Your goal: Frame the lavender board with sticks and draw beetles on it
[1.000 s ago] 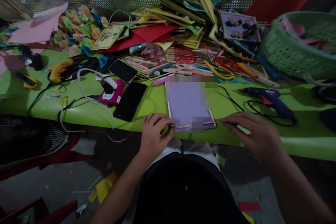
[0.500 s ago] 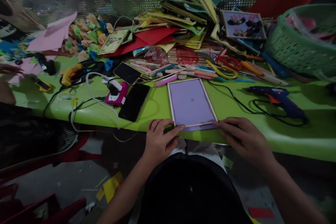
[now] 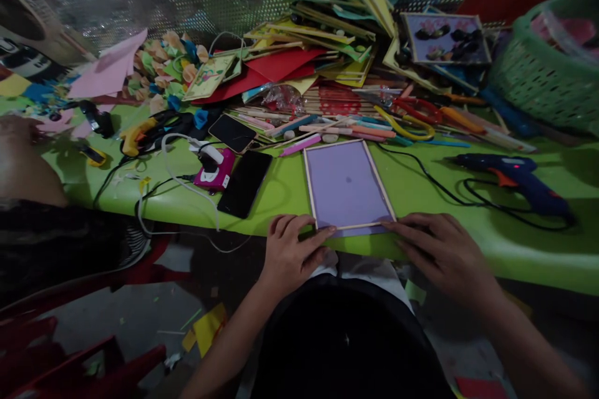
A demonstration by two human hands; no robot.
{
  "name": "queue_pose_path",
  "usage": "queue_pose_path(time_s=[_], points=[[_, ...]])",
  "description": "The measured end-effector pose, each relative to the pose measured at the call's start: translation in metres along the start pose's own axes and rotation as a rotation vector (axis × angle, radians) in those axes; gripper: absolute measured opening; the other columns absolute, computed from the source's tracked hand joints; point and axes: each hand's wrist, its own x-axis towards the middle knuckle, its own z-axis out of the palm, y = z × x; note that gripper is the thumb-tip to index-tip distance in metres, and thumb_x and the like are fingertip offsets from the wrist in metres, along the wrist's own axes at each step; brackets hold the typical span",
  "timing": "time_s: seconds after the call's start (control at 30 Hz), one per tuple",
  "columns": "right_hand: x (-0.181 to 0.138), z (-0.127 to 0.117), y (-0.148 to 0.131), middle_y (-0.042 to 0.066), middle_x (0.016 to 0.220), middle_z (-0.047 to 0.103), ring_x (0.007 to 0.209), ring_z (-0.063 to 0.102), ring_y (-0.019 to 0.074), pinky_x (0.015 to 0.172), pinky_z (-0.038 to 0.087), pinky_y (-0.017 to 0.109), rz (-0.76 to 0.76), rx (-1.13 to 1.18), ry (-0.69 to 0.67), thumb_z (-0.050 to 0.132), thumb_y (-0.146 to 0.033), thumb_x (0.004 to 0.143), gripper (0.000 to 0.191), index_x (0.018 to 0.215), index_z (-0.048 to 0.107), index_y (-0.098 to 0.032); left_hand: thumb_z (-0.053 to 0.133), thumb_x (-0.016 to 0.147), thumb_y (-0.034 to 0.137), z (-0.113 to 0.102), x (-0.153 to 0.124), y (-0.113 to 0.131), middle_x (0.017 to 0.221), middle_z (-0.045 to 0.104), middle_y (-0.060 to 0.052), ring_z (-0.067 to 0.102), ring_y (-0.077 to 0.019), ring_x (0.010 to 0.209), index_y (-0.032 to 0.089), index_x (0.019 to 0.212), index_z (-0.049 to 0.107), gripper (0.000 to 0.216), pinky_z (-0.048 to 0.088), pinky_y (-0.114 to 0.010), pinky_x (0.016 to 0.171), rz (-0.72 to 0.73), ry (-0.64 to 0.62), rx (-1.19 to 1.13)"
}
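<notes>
A purple sheet of paper framed by thin wooden sticks (image 3: pixel 349 186) lies on the green table (image 3: pixel 421 187) near its front edge. My left hand (image 3: pixel 292 252) rests at the frame's near left corner, fingers curled, fingertips pressing the bottom stick. At the near right corner lies my right hand (image 3: pixel 440 249), its fingers stretched out along that same stick. Neither hand lifts anything.
A blue glue gun (image 3: pixel 515 176) with a black cord lies to the right. Two phones (image 3: pixel 244 182) and a pink charger (image 3: pixel 214 171) sit left of the frame. Paper crafts, sticks and scissors (image 3: pixel 412 117) are piled behind. A green basket (image 3: pixel 547 68) stands far right. Another person's arm (image 3: pixel 21 162) is at left.
The view has shifted slightly. Both hands have closed in on the frame's bottom stick and now press its two ends; the right hand slid left to the corner.
</notes>
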Motion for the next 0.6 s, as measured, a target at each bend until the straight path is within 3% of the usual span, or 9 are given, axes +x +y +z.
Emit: queue_pose_path(time_s=[0.3,0.6], points=[[-0.0059,0.0043,0.0019,0.011,0.110,0.072,0.099,0.066,0.0272,0.085,0.051,0.043,-0.013,-0.015,-0.025,0.063,-0.015,0.100,0.038,0.136,0.073,-0.022,0.069,0.098,0.027,0.0025,0.0016,0.0005,0.116,0.073,-0.006,0.061,-0.0236,0.109,0.035,0.127,0.079,0.031,0.042,-0.043,0.105,0.066,0.099,0.021],[-0.0031,0.0032,-0.0018,0.010,0.107,0.074,0.096,0.069,0.0290,0.085,0.054,0.045,0.069,0.025,-0.041,0.061,-0.018,0.100,0.041,0.136,0.075,-0.032,0.069,0.098,0.026,0.0004,0.0051,0.0019,0.115,0.073,-0.006,0.060,-0.0230,0.109,0.033,0.125,0.079,0.030,0.042,-0.042,0.106,0.081,0.095,0.039]])
